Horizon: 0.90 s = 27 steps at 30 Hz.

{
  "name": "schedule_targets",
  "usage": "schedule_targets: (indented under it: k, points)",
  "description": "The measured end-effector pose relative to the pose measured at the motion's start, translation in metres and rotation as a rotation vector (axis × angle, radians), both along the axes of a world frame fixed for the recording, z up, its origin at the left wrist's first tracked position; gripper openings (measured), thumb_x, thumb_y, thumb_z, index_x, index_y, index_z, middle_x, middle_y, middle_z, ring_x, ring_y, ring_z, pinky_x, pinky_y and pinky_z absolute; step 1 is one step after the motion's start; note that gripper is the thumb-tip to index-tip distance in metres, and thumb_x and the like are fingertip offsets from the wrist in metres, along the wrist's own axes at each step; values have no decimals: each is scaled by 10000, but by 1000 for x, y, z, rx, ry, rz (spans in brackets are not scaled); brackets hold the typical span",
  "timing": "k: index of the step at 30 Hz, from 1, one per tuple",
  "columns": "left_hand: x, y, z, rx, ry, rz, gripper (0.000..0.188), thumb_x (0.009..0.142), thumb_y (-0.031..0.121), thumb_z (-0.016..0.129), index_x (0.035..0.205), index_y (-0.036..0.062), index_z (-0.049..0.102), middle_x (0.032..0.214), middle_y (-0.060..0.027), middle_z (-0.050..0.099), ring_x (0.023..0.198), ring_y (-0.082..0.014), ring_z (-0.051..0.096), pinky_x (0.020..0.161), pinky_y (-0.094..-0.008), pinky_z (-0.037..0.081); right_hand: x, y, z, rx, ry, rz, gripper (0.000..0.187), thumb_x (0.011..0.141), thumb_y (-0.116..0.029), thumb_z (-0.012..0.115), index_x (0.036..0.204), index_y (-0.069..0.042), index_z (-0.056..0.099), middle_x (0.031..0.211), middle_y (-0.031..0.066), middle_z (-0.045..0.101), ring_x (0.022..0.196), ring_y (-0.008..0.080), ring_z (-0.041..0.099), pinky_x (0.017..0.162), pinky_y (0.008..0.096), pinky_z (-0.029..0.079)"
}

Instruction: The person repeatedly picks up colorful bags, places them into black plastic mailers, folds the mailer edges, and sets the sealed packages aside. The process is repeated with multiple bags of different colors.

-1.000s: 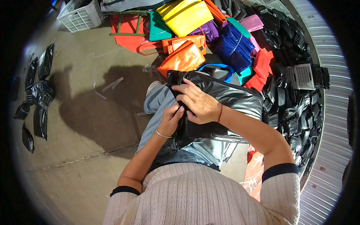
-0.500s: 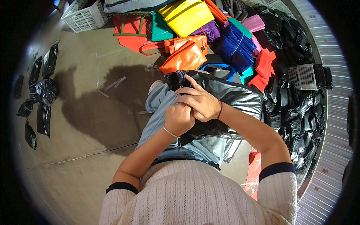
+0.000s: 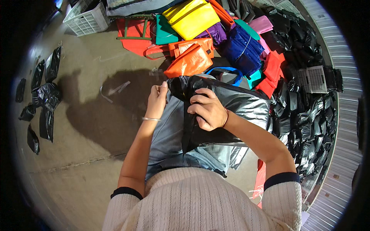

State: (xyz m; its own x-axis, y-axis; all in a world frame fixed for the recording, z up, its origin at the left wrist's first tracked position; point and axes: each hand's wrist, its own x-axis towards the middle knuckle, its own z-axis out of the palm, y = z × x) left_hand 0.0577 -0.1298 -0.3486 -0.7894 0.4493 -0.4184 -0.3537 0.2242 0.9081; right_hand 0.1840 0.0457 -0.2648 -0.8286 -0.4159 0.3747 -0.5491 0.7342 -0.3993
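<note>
Dozens of glossy black plastic-wrapped packets (image 3: 314, 127) make a tall heap at the person's right, the largest mass about. Next comes a broad pile of folded, brightly coloured sheeting (image 3: 239, 48) beyond the knees, with a shiny orange folded bundle (image 3: 189, 63) at its near edge.

Smaller than these is the bulky black plastic-film package (image 3: 246, 106), lying across the thighs of the pale blue denim trousers (image 3: 165, 133), its full end to the right and its loose, flat end to the left. It looks well stuffed yet soft, so it should sag rather than stay rigid, and its weight is probably moderate. The smooth, shining film is likely slippery, and thin enough to stretch or tear if one corner bore the load. Both palms under the full body would be the surest hold; the loose end suits only a light pinch.

The right hand (image 3: 208, 109) lies on the film near that end, fingers bent; whether they grip a fold cannot be told. The left hand (image 3: 157, 98) is curled, thumb and forefinger apparently nipping the far left corner.
</note>
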Motion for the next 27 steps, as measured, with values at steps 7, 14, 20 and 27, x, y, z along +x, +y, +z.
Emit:
schedule_targets:
  k: [7, 14, 20, 27]
  points:
    - [-14, 13, -7, 20, -185, -49, 442, 976, 469, 568, 955, 31, 511, 792, -47, 558, 589, -133, 566, 496, -294, 438, -2, -2, 2, 37, -1, -1, 323, 667, -199, 600, 969, -88, 619, 986, 64, 634, 1014, 270, 577, 1013, 477, 382]
    - [12, -9, 27, -46, 1041, -66, 263, 770, 158, 728, 1016, 110, 647, 980, -70, 615, 927, -285, 564, 865, -411, 406, -2, -4, 6, 56, 4, -16, 330, 678, -212, 594, 984, -89, 604, 1058, 54, 634, 1049, 272, 569, 1017, 473, 368]
    - [-7, 9, 21, -110, 1064, -181, 130, 700, 158, 764, 824, 157, 726, 827, 13, 680, 900, -236, 584, 826, -390, 396, -3, -6, 6, 61, 9, -31, 324, 688, -224, 595, 982, -88, 608, 1081, 66, 629, 1054, 283, 566, 1020, 482, 366]
    - [-22, 34, -6, -37, 1094, -268, 211, 601, 134, 803, 774, 147, 683, 750, 15, 668, 888, -230, 592, 866, -387, 369, -2, -6, 6, 62, 11, -66, 327, 694, -236, 603, 987, -93, 613, 1105, 69, 626, 1067, 286, 561, 1023, 484, 364]
